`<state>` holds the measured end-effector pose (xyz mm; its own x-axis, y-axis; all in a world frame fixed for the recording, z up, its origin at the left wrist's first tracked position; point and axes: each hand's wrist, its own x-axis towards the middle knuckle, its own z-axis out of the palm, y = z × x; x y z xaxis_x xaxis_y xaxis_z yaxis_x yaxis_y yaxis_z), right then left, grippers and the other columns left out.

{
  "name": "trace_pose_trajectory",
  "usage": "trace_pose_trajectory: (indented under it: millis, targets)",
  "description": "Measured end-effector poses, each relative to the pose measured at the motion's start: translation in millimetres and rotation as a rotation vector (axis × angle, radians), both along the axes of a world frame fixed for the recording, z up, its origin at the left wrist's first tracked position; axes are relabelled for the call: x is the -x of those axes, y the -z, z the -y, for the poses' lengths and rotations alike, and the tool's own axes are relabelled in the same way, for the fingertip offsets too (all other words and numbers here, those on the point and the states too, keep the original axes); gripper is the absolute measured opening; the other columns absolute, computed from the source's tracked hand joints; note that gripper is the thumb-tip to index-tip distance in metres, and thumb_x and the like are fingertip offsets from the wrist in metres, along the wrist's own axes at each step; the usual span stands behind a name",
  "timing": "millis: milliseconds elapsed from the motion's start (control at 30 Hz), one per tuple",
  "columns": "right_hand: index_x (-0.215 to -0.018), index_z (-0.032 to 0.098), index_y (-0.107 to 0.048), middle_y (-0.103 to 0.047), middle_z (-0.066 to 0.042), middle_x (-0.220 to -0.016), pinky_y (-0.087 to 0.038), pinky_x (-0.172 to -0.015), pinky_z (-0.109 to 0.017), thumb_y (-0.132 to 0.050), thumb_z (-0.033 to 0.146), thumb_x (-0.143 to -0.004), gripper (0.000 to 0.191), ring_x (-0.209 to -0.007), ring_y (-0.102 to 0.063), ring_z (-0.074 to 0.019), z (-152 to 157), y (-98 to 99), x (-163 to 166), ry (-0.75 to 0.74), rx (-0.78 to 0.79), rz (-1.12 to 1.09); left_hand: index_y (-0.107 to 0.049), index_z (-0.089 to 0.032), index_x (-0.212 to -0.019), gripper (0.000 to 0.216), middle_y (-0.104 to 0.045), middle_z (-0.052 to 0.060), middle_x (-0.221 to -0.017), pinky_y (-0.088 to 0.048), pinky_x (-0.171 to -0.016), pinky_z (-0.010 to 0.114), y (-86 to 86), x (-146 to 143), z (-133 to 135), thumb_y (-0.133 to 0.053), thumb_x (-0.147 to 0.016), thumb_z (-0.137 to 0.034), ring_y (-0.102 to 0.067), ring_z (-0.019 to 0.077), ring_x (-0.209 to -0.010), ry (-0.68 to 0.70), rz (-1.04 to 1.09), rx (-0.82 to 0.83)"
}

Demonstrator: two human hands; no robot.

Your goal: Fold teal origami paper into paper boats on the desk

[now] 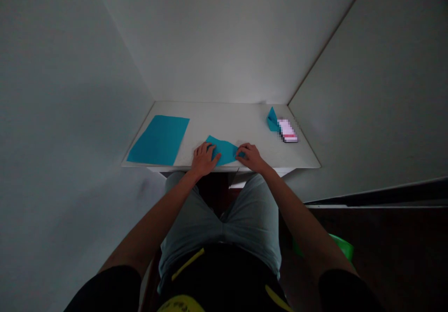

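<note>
A partly folded teal paper (224, 149) lies near the front edge of a small white table (241, 125). My left hand (205, 159) rests flat on the paper's left end with fingers spread. My right hand (250, 156) presses on its right end, fingers curled down onto the fold. Both hands touch the paper.
A flat teal sheet (159, 139) lies at the table's left. At the back right stand a small folded teal shape (272, 119) and a blurred pink-and-white object (288, 131). White walls close in on three sides. A green seat edge (341, 244) shows by my right leg.
</note>
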<state>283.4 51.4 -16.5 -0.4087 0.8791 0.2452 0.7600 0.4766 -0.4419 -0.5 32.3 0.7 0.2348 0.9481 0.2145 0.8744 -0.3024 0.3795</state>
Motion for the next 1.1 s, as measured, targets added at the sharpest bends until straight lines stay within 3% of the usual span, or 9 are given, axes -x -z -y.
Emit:
trace_pose_trajectory:
  millis: [167, 233, 300, 367, 500, 633, 733, 867, 1100]
  targets:
    - [-0.144, 0.023, -0.067, -0.063, -0.018, -0.14, -0.044, -0.116, -0.059, -0.08, 0.044, -0.093, 0.057, -0.134, -0.057, -0.0383, -23, -0.2, -18, 0.076, 0.042, 0.032, -0.075, -0.029, -0.125, 0.031, -0.057, 0.013, -0.145, -0.042, -0.118, 0.054, -7.0, 15, -18, -0.062, -0.103, -0.045, -0.053, 0.035, -0.139, -0.093, 0.04, 0.07]
    - [-0.144, 0.021, -0.067, -0.061, -0.02, -0.14, -0.045, -0.116, -0.059, -0.086, 0.045, -0.088, 0.064, -0.133, -0.057, -0.0393, -34, -3.8, -25, 0.078, 0.109, 0.069, -0.069, -0.026, -0.135, 0.048, -0.054, 0.016, -0.149, -0.041, -0.119, 0.055, -7.9, 20, -27, -0.076, -0.093, -0.047, -0.05, 0.0379, -0.141, -0.138, 0.065, 0.073]
    - [-0.141, 0.021, -0.07, -0.062, -0.019, -0.137, -0.048, -0.114, -0.057, -0.089, 0.043, -0.085, 0.063, -0.128, -0.06, -0.0373, -43, -8.4, -30, 0.048, 0.163, 0.091, -0.058, -0.023, -0.149, 0.076, -0.052, 0.018, -0.153, -0.039, -0.121, 0.056, -7.4, 24, -34, -0.085, -0.084, -0.051, -0.048, 0.0401, -0.144, -0.16, 0.084, 0.083]
    - [-0.136, 0.022, -0.072, -0.062, -0.017, -0.132, -0.052, -0.11, -0.053, -0.09, 0.04, -0.084, 0.058, -0.122, -0.062, -0.0337, -48, -13.0, -32, 0.002, 0.191, 0.083, -0.053, -0.021, -0.153, 0.087, -0.051, 0.019, -0.156, -0.037, -0.123, 0.056, -5.5, 30, -39, -0.086, -0.081, -0.056, -0.047, 0.0402, -0.146, -0.133, 0.095, 0.102]
    - [-0.126, 0.02, -0.074, -0.063, -0.014, -0.127, -0.056, -0.104, -0.048, -0.088, 0.035, -0.084, 0.047, -0.112, -0.065, -0.0289, -50, -18.6, -33, -0.053, 0.246, 0.011, -0.054, -0.026, -0.155, 0.086, -0.053, 0.014, -0.159, -0.036, -0.126, 0.053, 0.8, 52, -47, -0.084, -0.082, -0.06, -0.048, 0.0364, -0.149, 0.06, 0.157, 0.147]
    - [-0.138, 0.017, -0.067, -0.068, -0.014, -0.121, -0.059, -0.097, -0.045, -0.089, 0.031, -0.081, 0.062, -0.104, -0.067, -0.0274, -48, -20.6, -34, -0.031, 0.36, -0.069, -0.056, -0.028, -0.154, 0.065, -0.057, 0.01, -0.157, -0.038, -0.127, 0.046, 4.8, 72, -56, -0.071, -0.095, -0.051, -0.052, 0.0296, -0.148, 0.203, 0.248, 0.154]
    - [-0.142, 0.017, -0.065, -0.07, -0.012, -0.116, -0.059, -0.094, -0.043, -0.087, 0.03, -0.082, 0.065, -0.1, -0.068, -0.0265, -49, -22.4, -34, -0.039, 0.417, -0.082, -0.056, -0.026, -0.155, 0.061, -0.057, 0.011, -0.157, -0.039, -0.126, 0.049, 2.9, 68, -59, -0.066, -0.099, -0.045, -0.052, 0.0311, -0.148, 0.138, 0.209, 0.155]
    - [-0.131, 0.018, -0.073, -0.067, -0.013, -0.118, -0.058, -0.1, -0.046, -0.091, 0.03, -0.077, 0.058, -0.11, -0.066, -0.0298, -51, -27.0, -34, -0.065, 0.347, -0.027, -0.062, -0.028, -0.149, 0.061, -0.057, 0.011, -0.156, -0.04, -0.122, 0.053, -1.5, 52, -56, -0.076, -0.092, -0.048, -0.052, 0.0358, -0.146, 0.014, 0.111, 0.13]
    - [-0.128, 0.019, -0.073, -0.065, -0.014, -0.125, -0.058, -0.102, -0.048, -0.092, 0.031, -0.076, 0.056, -0.114, -0.066, -0.0308, -54, -34.0, -33, -0.08, 0.369, 0.003, -0.07, -0.027, -0.13, 0.05, -0.065, 0.009, -0.145, -0.042, -0.114, 0.051, -5.8, 47, -51, -0.086, -0.085, -0.042, -0.058, 0.0346, -0.135, 0.008, 0.135, 0.099]
